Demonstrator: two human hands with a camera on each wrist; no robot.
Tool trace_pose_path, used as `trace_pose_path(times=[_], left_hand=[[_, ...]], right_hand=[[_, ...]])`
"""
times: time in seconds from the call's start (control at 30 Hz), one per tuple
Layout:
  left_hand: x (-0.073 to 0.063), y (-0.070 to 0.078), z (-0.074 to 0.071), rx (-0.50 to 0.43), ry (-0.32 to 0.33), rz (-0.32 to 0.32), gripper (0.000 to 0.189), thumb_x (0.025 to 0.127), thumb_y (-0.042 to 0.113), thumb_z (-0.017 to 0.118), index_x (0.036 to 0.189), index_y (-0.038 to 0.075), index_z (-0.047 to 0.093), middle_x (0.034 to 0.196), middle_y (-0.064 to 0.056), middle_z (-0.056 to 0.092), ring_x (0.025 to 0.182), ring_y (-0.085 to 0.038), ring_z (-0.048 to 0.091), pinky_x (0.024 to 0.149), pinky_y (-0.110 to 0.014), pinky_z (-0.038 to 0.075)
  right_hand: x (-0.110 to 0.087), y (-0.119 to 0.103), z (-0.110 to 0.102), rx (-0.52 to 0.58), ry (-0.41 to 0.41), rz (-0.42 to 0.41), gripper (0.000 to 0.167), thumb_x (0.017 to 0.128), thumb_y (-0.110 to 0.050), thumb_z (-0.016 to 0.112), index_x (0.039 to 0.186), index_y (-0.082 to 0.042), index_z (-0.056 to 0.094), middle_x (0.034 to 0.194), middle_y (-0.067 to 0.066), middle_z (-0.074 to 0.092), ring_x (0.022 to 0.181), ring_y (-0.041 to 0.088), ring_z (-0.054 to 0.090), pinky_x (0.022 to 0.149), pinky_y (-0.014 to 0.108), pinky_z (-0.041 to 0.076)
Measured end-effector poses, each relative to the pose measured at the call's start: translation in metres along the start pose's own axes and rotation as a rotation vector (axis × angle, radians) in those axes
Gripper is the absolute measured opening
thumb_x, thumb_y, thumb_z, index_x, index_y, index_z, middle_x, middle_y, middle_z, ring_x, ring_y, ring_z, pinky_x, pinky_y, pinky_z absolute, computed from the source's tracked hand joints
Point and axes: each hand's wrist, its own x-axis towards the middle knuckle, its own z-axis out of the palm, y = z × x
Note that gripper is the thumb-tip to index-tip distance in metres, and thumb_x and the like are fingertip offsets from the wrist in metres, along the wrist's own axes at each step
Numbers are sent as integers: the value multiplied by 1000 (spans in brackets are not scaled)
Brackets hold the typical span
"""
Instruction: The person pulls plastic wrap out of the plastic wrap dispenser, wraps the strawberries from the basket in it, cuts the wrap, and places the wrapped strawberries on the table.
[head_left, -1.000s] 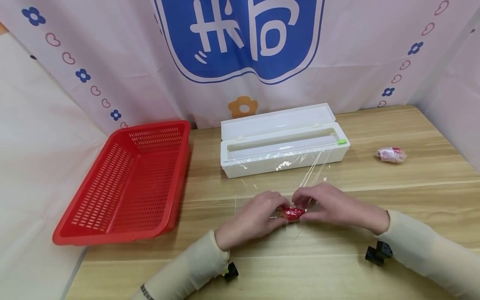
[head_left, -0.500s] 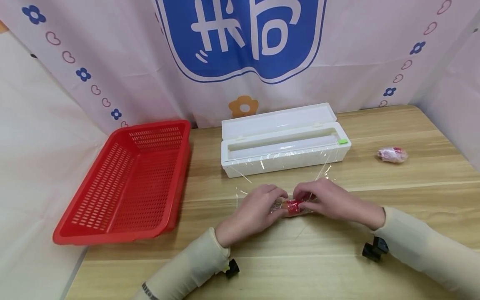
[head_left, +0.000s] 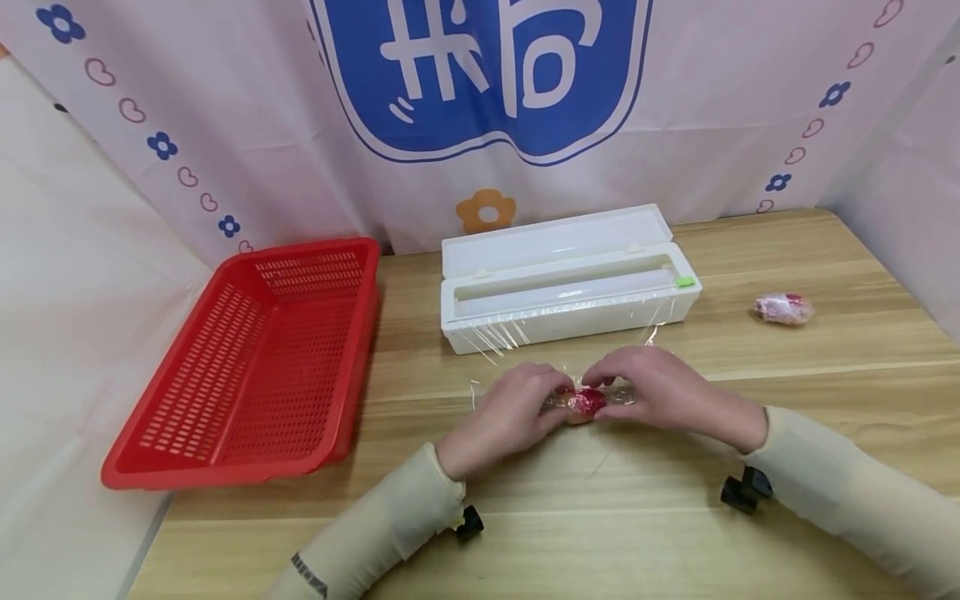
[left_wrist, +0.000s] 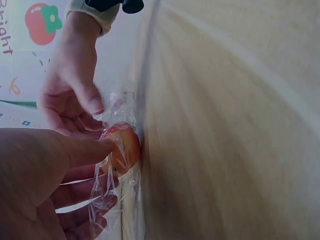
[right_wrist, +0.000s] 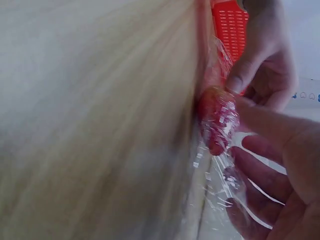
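Note:
A small rounded red-and-orange thing (head_left: 587,403), like a fruit, lies low on the wooden table, wrapped in clear cling film (right_wrist: 231,181). My left hand (head_left: 519,410) grips it from the left, thumb on the near side and fingers curled behind. From the right, my right hand (head_left: 660,395) holds its other end the same way. Loose film sticks out past both ends. More film runs back to a white cling film box (head_left: 577,329) with its lid up and a roll inside. In the left wrist view, the orange side (left_wrist: 125,149) shows through the wrap.
At the left stands a red plastic basket (head_left: 348,392) with slotted walls. A similar film-wrapped thing (head_left: 783,309), pinkish with a red patch, lies at the right of the table (head_left: 600,533). A printed cloth (head_left: 300,167) hangs behind the table.
The wrapped thing has rolled a little away from me, toward the box, with both hands following it. Its red part has turned, and the film between it and the box looks shorter.

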Motion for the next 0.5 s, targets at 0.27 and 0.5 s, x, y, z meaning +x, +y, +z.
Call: trace_pose_path(times=[0.27,0.5], left_hand=[[3,-4,-1,55,30,-7,34,90,37,71,117,16,67,108,3,71,99,-13,65,90,-30,53],[6,-4,0,94,35,20,37,84,30,79,117,16,67,107,4,67,98,-12,61,90,-28,52]], right_hand=[[6,9,5,51,-14,32,40,78,-18,83,113,-11,65,96,-5,76,89,10,72,85,37,58],[10,16,4,101,-30,38,29,86,-15,76,112,-11,64,98,-4,76,91,10,73,86,34,59]])
